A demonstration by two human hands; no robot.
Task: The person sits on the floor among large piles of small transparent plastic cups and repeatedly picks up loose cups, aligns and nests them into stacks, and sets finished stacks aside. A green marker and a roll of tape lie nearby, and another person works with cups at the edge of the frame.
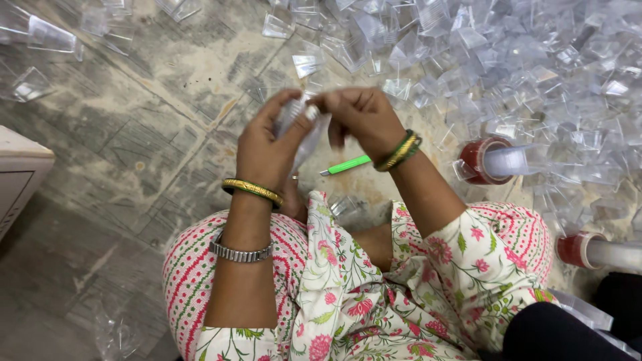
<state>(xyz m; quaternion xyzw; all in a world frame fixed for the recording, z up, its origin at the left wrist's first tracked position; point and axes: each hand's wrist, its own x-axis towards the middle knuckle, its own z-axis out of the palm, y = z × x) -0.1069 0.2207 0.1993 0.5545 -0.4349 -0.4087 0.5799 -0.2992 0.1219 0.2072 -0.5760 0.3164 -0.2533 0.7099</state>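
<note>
Head view, looking straight down. Floor (134, 134) is worn grey stone or concrete, blotched with pale dusty patches; person sits on it, knees in floral print cloth at bottom of frame. A pale box edge (20, 174) shows at far left, cut off.

Upper right: a large heap of clear plastic pieces (521, 73), spread thin toward top left. A green pen-like tool (346, 165) lies on the floor just below the right hand. Two red-cored tape rolls, one (478, 160) near the right wrist, another (575, 249) lower right, each with clear material on it.

Left hand (264, 150) and right hand (361, 117) are raised together over the lap, fingers curled around a clear plastic piece (304, 130) held between them. Bangles on both wrists, metal watch band on left forearm.

The held piece is blurred and see-through; its shape cannot be told. Dark cloth at bottom right is cut off.
</note>
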